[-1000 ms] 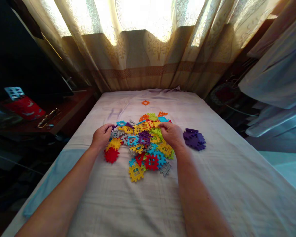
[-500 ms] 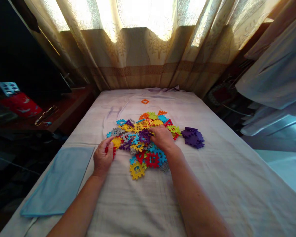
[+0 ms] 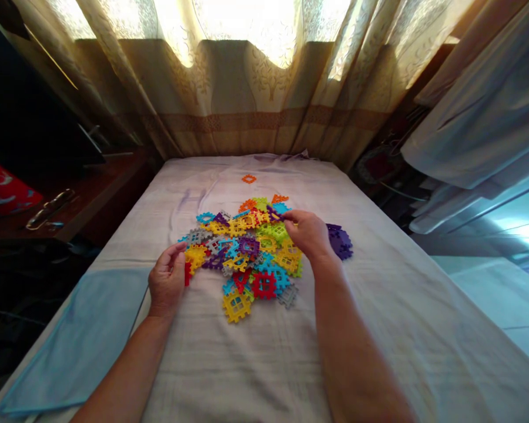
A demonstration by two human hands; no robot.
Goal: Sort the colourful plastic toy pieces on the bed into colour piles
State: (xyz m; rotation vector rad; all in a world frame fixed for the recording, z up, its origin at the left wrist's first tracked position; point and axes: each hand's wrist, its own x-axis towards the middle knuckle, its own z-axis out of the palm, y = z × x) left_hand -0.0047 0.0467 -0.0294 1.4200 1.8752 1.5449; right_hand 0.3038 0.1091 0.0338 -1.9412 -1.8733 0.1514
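Right hand (image 3: pixel 309 234): pinching purple piece (image 3: pixel 273 214) above mixed pile (image 3: pixel 264 284) | left hand (image 3: pixel 166 281): at pile's left edge, by yellow and red pieces | purple stack (image 3: pixel 341 242): beside right wrist | orange piece (image 3: pixel 248 178): apart, toward curtain (image 3: pixel 233 88) | blue cloth (image 3: pixel 74 341): on sheet (image 3: pixel 247 364), left

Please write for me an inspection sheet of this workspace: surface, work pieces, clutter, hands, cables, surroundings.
Surface: pale sheet, wrinkled.
Work pieces: mixed heap of coloured toothed pieces; purple pile to its right; orange piece alone beyond the heap.
Clutter: blue cloth at left; red bag on the dark side table.
Hands: right hand pinches a purple piece above the heap; left hand is beside a red piece, grip unclear.
Cables: thin pale line at right, perhaps a cord.
Surroundings: curtain behind, hanging clothes at right.
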